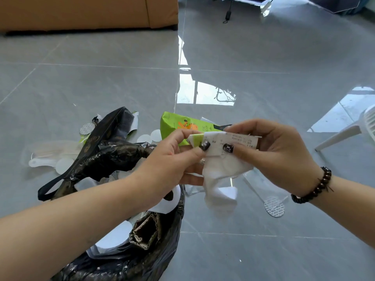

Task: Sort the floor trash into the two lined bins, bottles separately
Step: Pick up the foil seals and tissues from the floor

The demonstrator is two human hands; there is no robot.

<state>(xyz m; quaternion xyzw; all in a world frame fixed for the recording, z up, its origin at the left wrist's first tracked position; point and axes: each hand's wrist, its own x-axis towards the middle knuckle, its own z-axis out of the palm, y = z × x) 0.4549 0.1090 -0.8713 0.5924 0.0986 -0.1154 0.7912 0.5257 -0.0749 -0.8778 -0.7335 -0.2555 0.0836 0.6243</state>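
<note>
While both hands, left hand (178,151) and right hand (269,151), pinch the crumpled white wrapper (225,159) between them, the black-lined bin (129,260) gapes directly below, nearer the left.

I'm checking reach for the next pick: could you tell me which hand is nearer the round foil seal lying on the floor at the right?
The right hand: it is just above and left of the foil seal. The left hand is farther left, over the black bin bag.
</note>
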